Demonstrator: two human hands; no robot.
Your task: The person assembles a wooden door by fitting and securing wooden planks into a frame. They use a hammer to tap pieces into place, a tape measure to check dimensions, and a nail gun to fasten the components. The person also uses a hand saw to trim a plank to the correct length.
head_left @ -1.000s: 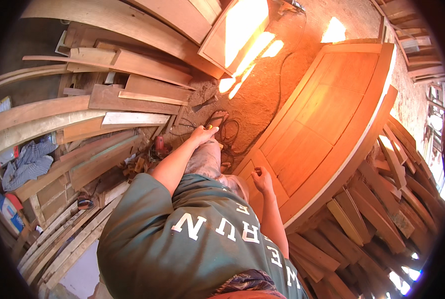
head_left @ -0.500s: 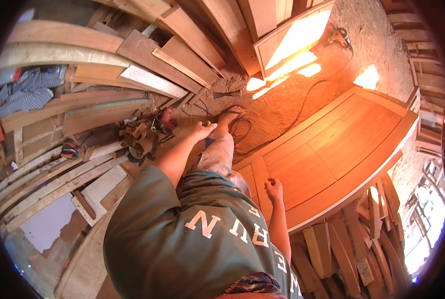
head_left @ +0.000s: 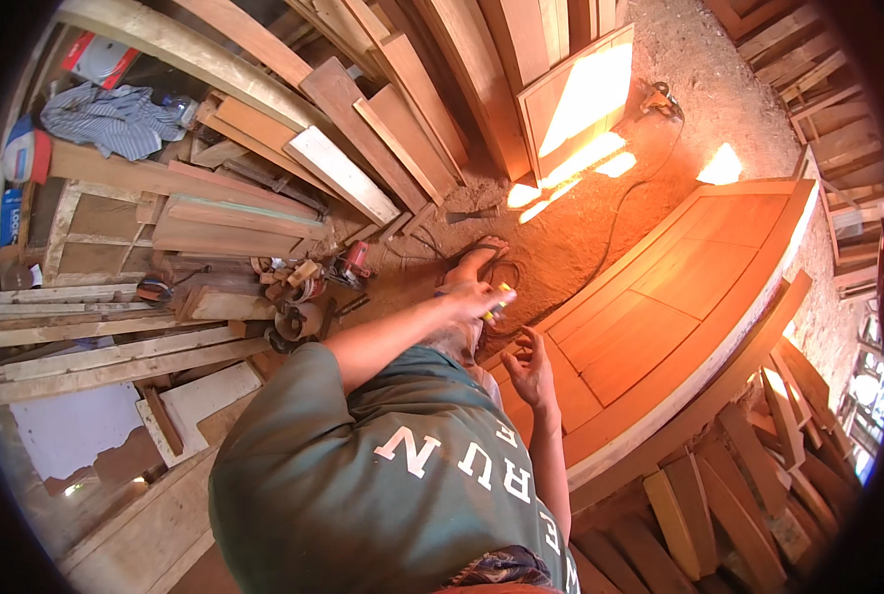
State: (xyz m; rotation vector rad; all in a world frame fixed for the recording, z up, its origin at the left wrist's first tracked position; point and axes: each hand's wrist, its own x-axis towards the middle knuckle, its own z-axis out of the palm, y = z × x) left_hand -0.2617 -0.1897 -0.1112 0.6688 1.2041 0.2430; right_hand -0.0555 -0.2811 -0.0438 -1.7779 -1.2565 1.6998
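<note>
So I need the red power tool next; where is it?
Head view, left of centre: the red power tool lies on the ground among wood offcuts, left of the left hand.

The panelled door glows orange-brown; the T-shirt is dull green (white lettering); a striped blue-grey cloth lies crumpled.

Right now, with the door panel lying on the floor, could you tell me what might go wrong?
The power cord snakes over the dirt floor beside the wooden door panel, so a foot could catch it. The left hand holds a small yellow object near the bare foot; dropped, it might strike it.
</note>
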